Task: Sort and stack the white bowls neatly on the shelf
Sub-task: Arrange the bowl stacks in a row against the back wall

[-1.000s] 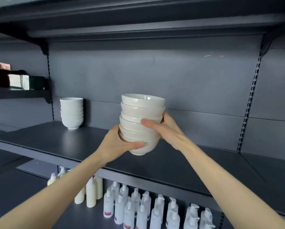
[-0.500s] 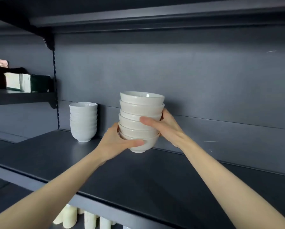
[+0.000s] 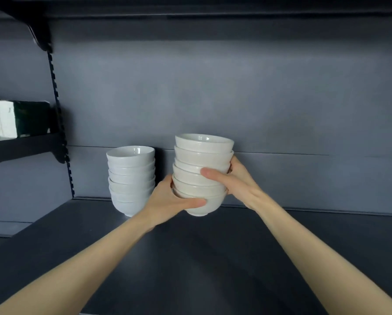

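I hold a stack of several white bowls [image 3: 203, 155] between both hands, near the back of the dark shelf [image 3: 190, 258]. My left hand [image 3: 167, 201] grips the lowest bowls from the left, thumb across the front. My right hand [image 3: 233, 178] grips the middle of the stack from the right, thumb on the front. Whether the bottom bowl touches the shelf I cannot tell. A second stack of several white bowls [image 3: 131, 178] stands on the shelf just to the left, against the back wall.
A slotted upright [image 3: 58, 123] and bracket bound the shelf on the left. Beyond them a side shelf [image 3: 20, 146] carries green-and-white packages [image 3: 15, 120]. Another shelf [image 3: 190, 5] hangs overhead. The grey back wall [image 3: 236, 98] stands close behind both stacks.
The held stack has moved further in toward the back wall and closer to the standing stack. My view has moved closer to the shelf; the lower shelf with bottles has left view.
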A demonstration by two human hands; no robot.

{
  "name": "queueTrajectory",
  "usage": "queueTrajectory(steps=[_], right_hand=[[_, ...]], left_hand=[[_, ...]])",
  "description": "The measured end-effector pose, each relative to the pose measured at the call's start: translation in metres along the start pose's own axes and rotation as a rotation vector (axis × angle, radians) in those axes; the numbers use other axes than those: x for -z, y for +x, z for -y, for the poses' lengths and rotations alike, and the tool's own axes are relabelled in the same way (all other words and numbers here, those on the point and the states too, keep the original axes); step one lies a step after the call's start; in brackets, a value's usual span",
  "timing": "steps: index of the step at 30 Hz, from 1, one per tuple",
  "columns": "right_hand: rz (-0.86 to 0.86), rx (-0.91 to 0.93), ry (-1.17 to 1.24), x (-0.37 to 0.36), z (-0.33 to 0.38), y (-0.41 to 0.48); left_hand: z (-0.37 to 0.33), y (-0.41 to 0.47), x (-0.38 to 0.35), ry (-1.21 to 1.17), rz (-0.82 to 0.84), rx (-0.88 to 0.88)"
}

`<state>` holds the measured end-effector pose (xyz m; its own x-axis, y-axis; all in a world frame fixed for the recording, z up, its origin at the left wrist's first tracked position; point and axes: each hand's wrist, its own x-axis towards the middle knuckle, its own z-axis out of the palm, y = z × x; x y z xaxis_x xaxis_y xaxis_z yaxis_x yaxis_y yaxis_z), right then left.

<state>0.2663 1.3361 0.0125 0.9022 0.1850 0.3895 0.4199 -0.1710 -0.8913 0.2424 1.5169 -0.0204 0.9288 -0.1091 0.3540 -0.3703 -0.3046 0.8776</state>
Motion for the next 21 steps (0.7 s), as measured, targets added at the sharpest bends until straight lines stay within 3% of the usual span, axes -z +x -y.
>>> queueTrajectory(steps=[21], right_hand=[[0.008, -0.16, -0.039, -0.05, -0.066, 0.048]], left_hand=[[0.09, 0.042, 0.027, -0.011, 0.075, 0.099]])
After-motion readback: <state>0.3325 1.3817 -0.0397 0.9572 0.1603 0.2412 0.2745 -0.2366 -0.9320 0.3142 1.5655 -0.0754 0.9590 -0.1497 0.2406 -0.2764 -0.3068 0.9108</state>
